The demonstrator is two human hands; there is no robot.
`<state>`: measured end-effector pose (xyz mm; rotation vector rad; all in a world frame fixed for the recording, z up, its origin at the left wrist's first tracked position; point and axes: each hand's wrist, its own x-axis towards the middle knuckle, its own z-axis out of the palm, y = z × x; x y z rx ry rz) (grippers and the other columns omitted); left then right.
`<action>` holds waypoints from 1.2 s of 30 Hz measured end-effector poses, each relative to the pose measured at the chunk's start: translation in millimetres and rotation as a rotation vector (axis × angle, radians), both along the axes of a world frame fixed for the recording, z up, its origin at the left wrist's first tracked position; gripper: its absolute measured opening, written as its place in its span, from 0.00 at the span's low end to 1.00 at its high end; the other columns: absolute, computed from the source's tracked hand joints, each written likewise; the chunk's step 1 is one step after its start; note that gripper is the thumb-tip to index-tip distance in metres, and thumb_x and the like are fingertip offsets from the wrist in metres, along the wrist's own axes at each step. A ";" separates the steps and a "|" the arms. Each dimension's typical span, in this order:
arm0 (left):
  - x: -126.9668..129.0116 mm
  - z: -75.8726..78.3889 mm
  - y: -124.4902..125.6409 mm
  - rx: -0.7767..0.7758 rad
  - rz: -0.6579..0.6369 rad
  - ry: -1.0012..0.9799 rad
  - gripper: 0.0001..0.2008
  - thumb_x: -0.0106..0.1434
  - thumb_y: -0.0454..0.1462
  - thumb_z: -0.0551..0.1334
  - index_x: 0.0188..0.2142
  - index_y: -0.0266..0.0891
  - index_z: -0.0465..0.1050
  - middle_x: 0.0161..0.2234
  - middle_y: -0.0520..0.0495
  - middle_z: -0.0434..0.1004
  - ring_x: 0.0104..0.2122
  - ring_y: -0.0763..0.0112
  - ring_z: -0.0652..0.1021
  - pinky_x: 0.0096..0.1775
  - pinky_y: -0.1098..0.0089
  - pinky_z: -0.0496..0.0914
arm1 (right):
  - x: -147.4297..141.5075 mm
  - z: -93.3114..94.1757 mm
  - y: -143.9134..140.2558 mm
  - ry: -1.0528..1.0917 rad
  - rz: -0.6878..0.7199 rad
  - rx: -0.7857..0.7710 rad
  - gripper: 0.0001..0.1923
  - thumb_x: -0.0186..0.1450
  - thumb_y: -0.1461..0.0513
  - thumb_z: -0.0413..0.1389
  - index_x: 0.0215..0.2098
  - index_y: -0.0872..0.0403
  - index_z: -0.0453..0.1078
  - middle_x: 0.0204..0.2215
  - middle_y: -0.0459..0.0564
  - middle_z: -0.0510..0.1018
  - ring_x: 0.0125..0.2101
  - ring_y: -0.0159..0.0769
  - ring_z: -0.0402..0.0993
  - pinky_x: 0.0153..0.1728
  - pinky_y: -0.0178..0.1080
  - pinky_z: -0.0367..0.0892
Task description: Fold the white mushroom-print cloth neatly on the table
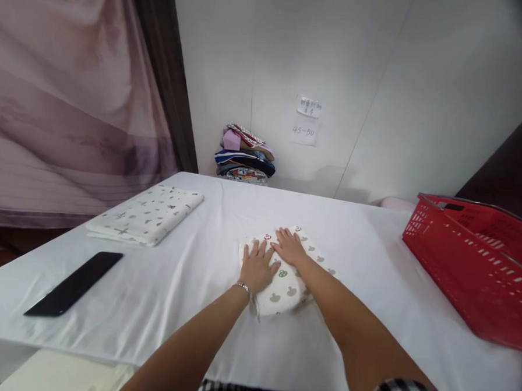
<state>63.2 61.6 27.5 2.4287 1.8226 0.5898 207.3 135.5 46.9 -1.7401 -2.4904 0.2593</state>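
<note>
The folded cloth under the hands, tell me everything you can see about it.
The folded cloth is white and soft-looking, printed with small grey-green shapes and a few red and green outlined ones. It is folded into a compact, thick pad with rounded edges and lies flat, turned at a slant, near the middle of the white table. The left hand and right hand both press on it palm down, fingers spread, side by side. Nothing else touches it.

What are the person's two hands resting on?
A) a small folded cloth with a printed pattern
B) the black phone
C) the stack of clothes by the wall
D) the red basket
A: the left hand and right hand both lie flat on the small folded patterned cloth in the middle of the white table.
</note>
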 end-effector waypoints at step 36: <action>-17.1 21.4 -37.3 -0.098 -0.027 0.154 0.30 0.64 0.53 0.49 0.59 0.39 0.60 0.64 0.39 0.51 0.64 0.54 0.50 0.60 0.45 0.42 | 109.8 15.5 -140.0 0.316 -0.347 -0.132 0.29 0.62 0.51 0.49 0.59 0.55 0.59 0.55 0.57 0.68 0.53 0.46 0.65 0.51 0.45 0.61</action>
